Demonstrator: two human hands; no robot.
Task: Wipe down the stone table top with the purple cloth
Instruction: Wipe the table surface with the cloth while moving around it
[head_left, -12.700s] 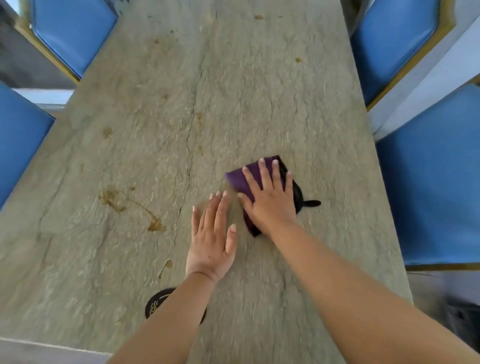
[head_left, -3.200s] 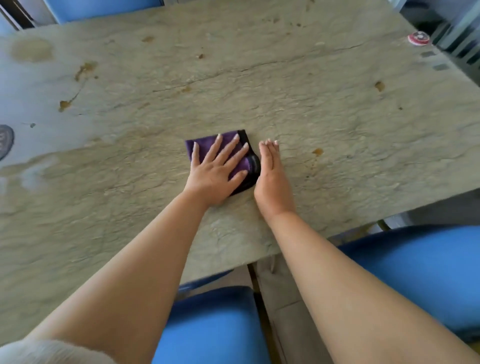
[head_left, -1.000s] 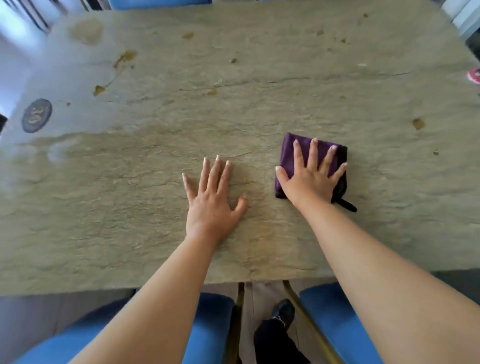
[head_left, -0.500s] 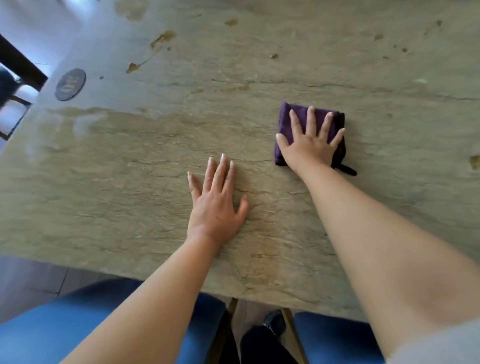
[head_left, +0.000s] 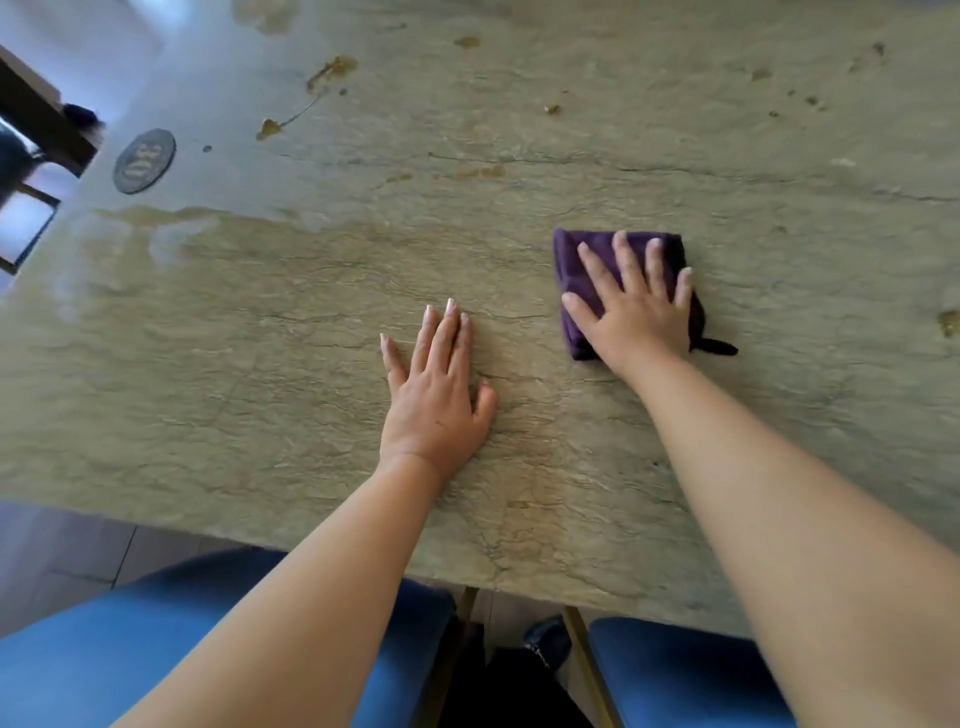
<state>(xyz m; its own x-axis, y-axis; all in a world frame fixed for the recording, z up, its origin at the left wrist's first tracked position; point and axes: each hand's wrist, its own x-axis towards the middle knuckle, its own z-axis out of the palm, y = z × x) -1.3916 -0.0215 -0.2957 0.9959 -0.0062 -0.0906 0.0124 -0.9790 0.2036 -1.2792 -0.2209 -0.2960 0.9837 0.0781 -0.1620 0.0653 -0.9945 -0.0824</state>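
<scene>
Cloth: folded purple cloth lies flat on the counter, right of middle, well in from the near edge.
Right hand: right hand flat on the cloth, fingers straight and spread, pressing down; no grip round it, just palm weight.
Left hand: left hand flat on bare stone near the cloth, fingers straight and close together, holds nothing; looks like a brace.
Progress: judged part done. Stone around both hands and toward the near edge shows no spots. A pale patchy band toward the left end may be damp or sheen; cannot tell which.
Left to do: brown stains near the far left, more specks far right, one spot at the right edge of view. The far half looks untouched.
Obstacle: dark round disc sits near the left end; wipe around it or lift it.
Edges: near edge runs just under the forearms; left end drops off past the disc. Far edge and right end are out of view.
Room: open stone on every side of the cloth; long strokes away and to the right look free. Blue chairs tucked below the near edge limit stepping closer.
</scene>
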